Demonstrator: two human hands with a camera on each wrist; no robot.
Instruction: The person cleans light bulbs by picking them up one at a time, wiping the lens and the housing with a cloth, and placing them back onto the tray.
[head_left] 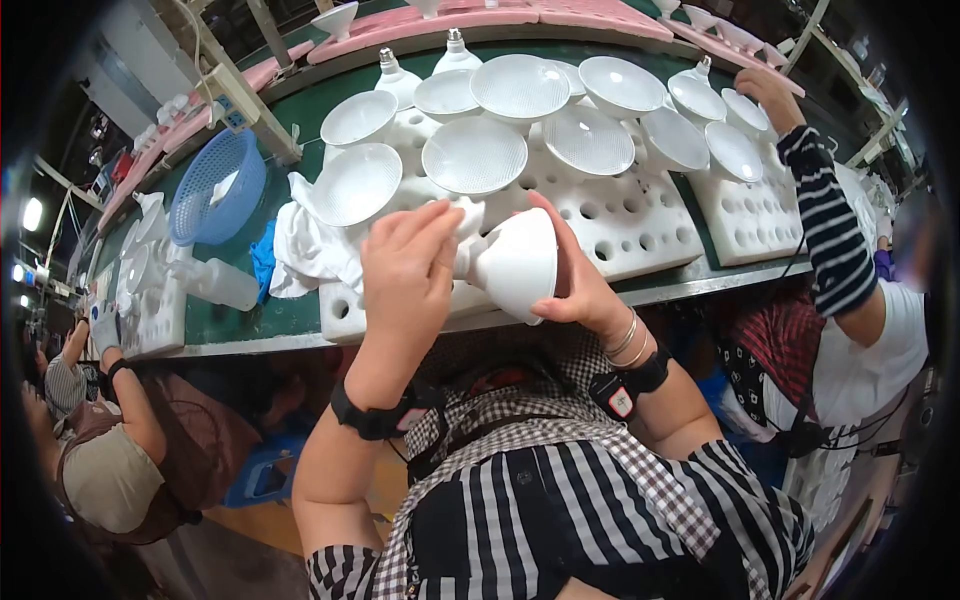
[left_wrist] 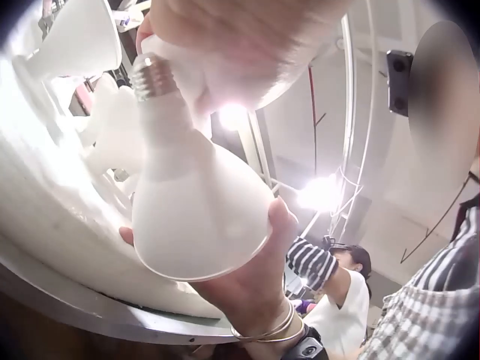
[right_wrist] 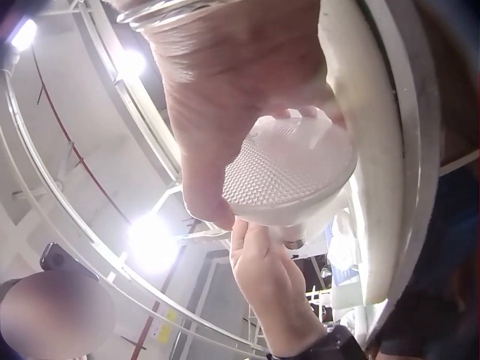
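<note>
A white reflector light bulb [head_left: 520, 265] lies tilted on its side in front of the body, its broad face toward the right. My right hand [head_left: 585, 290] grips it by the wide rim, thumb on the near side and fingers round the far side. The ribbed lens [right_wrist: 277, 169] shows under that palm in the right wrist view. At the narrow end, my left hand [head_left: 410, 265] pinches a white cloth-like piece [head_left: 468, 216] beside the bulb's neck. The metal screw base [left_wrist: 154, 76] shows close to this piece in the left wrist view.
Several similar bulbs [head_left: 475, 155] stand lens-up in white foam blocks [head_left: 650, 225] on the green table. Left of them are a crumpled white cloth [head_left: 310, 240], a clear bottle [head_left: 215, 282] and a blue basket [head_left: 245, 185]. Other people work at both sides; one striped sleeve [head_left: 828, 220] reaches over the right block.
</note>
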